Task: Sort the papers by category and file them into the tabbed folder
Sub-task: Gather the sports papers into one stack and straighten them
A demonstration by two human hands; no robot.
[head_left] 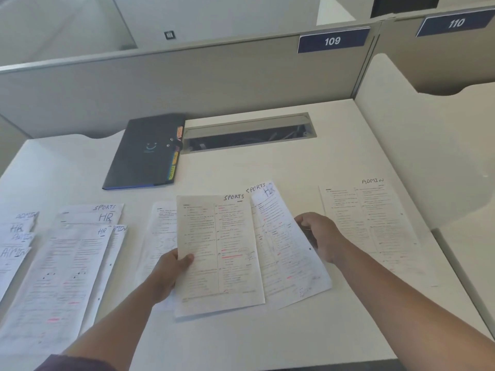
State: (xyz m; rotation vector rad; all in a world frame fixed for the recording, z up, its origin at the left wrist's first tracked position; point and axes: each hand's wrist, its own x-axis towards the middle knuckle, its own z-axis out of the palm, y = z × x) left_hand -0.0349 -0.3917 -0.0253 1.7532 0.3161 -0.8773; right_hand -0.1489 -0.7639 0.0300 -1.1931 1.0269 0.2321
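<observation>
risked misfiling: hr sheet [289,245], pinched by right hand [320,236], overlapped sports sheet [218,253], pinched by left hand [168,274]; could slide together. counted: one folder [144,152], closed, far on bench [267,170]; one admin sheet [369,218] right; roughly eight mixed sheets in left pile [59,263], uncertain.

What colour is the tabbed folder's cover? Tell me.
Dark grey, nearly black, with a blue bottom edge: the tabbed folder, head view.

You sat at a white table [267,172] — grey partition [134,84] behind, numbered 109 [333,40], a cable slot [249,136] below it.
</observation>
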